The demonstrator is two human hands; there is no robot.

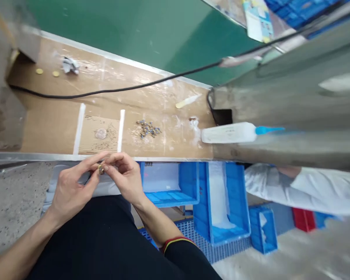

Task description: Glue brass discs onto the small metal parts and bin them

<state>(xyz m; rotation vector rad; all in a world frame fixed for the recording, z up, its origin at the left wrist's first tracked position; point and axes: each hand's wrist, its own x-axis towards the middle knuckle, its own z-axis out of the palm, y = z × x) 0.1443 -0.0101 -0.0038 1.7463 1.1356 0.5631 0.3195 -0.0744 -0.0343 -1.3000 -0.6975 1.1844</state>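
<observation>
Between the fingertips of both hands is a small brass-coloured metal part point(100, 169), too small to name more closely. My left hand point(76, 182) pinches it from the left, thumb and forefinger closed. From the other side, the thumb and fingers of my right hand point(124, 175) also close on it. Both hands are just in front of the bench's near edge. Beyond them lies a piece of cardboard point(89, 146) between two white strips, with a small clear round item point(100, 133) on it. Right of that, a loose pile of small metal parts point(148, 129) rests on the brown bench covering.
A black cable point(116, 90) crosses the bench. A white bottle with a blue nozzle point(230, 133) lies at the right. Blue crates point(189, 182) stand below the bench edge. Two yellow discs lie far left near crumpled material point(70, 65). Another person's white sleeve point(323, 190) shows at right.
</observation>
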